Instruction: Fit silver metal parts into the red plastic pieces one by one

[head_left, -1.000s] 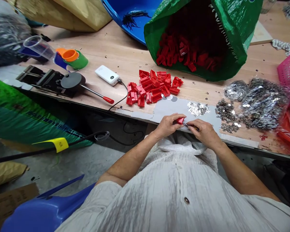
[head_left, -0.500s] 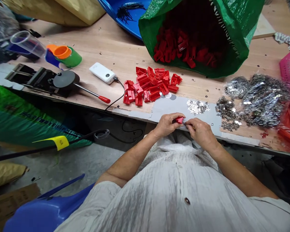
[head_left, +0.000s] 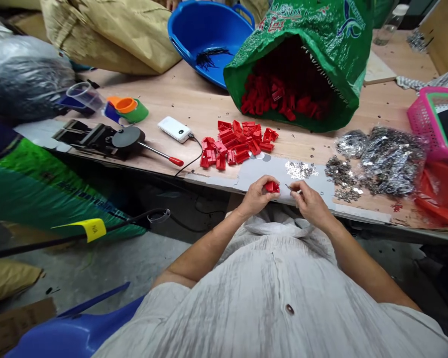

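Between the thumb and fingers of my left hand (head_left: 257, 197) is a red plastic part (head_left: 272, 187), held over the table's front edge. My right hand (head_left: 309, 200) pinches a thin, dark metal piece (head_left: 288, 187), too small to name; its tip points at the red part with a small gap between them. Just beyond my hands, a scatter of small shiny metal pieces (head_left: 301, 170) lies on a grey sheet (head_left: 269, 174). To the left of it sits a heap of red plastic parts (head_left: 239, 141).
A green sack (head_left: 321, 30) lies with its mouth toward me, red parts inside. Bagged metal pieces (head_left: 393, 161) and a pink basket (head_left: 418, 124) stand right. To the left are a white power bank (head_left: 174, 129), a lever press (head_left: 129, 138) and a blue basin (head_left: 209, 30).
The metal piece in my right hand has come away from the red part, and a gap shows between my hands. The head view has tilted up, showing more of the table's far side.
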Available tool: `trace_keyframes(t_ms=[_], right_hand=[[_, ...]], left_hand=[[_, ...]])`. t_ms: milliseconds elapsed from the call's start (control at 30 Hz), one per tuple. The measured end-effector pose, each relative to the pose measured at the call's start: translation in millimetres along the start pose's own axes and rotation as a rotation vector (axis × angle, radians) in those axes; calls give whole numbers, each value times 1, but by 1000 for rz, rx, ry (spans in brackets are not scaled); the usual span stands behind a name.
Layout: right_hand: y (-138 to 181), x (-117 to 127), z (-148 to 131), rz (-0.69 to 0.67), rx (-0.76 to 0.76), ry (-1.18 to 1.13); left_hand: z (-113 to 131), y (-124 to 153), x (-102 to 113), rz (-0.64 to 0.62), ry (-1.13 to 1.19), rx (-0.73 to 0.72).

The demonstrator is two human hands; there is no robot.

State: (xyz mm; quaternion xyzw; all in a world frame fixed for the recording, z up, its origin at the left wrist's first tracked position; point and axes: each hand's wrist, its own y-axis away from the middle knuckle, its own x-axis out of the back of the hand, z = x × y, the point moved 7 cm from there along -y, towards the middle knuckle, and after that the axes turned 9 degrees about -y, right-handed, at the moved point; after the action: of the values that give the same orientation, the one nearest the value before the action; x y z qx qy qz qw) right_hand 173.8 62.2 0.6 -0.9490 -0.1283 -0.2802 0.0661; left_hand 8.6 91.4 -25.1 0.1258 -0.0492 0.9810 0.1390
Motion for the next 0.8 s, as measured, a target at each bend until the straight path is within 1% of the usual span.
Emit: trace_keyframes(t_ms=[100, 167, 267, 333, 433, 533, 667, 733, 800], right_hand=[[7, -2, -7, -115, -14, -102], [11, -4, -14, -170, -3, -95], [14, -5, -22, -182, 18, -35], [14, -5, -25, -172, 35, -14], [13, -3, -28, -135, 68, 10], [12, -2, -29, -77, 100, 58], [11, -1, -28, 37, 124, 85], [10, 0, -25, 86, 119, 40], [9, 0, -21, 84, 101, -40]], left_hand=[[4, 9, -5, 28, 332, 100], [6, 15, -13, 24, 552, 205], [11, 23, -24, -4, 834, 340], [13, 27, -30, -10, 968, 404], [12, 31, -34, 14, 1085, 490], [11, 33, -38, 47, 1145, 551], [12, 34, -42, 74, 1205, 539], [12, 34, -45, 73, 1227, 533], [11, 35, -47, 77, 1236, 536]])
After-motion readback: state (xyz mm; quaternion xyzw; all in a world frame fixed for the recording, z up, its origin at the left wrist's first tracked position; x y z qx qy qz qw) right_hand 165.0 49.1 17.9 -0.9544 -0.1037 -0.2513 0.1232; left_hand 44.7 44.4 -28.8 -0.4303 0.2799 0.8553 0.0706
